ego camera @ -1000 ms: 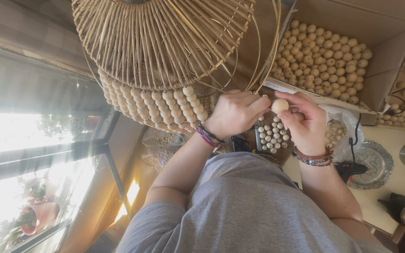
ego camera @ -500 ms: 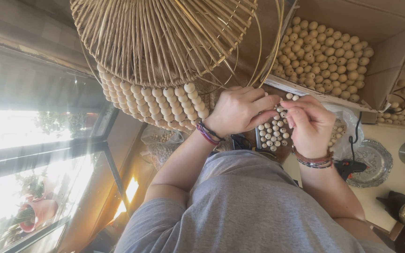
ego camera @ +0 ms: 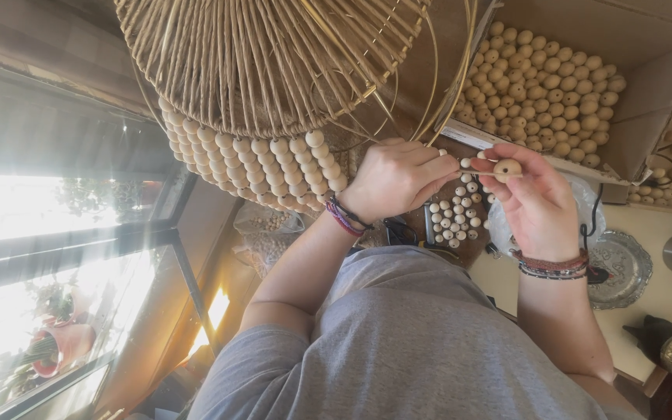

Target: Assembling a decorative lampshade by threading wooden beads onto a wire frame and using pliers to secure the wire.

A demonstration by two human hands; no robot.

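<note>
Pinching round pale wooden bead (ego camera: 507, 168) between right hand (ego camera: 534, 204) fingertips, just beside left hand (ego camera: 395, 180). Curling left hand closed around thin wire (grip partly hidden), below woven rattan lampshade frame (ego camera: 274, 62). Sitting beyond: cardboard box of beads (ego camera: 631, 124).

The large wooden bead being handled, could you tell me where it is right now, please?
In the head view, the large wooden bead sits pinched in the right hand, beside the left hand, below the cardboard box of beads.
</note>
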